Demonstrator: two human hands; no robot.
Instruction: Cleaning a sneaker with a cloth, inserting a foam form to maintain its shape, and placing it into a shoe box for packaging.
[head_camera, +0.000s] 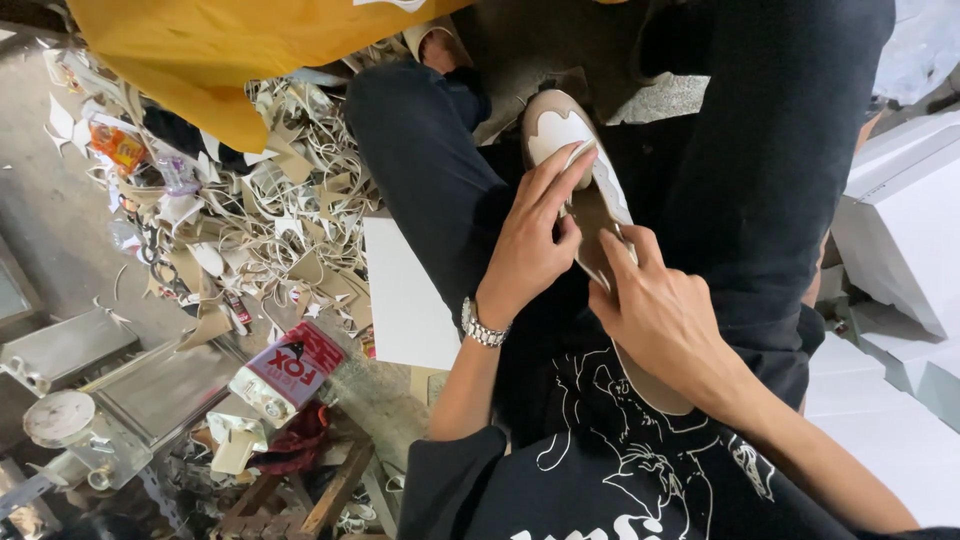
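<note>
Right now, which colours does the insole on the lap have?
The insole is tan with a white layer on top, in the head view.

Offcut scraps (270, 230) heaped beside a yellow bag (220, 50) (floor level).

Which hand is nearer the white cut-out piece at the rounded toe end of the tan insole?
Left. The left hand has fingertips resting on the white cut-out piece; the right hand grips the tan insole farther back, mid-length.
</note>
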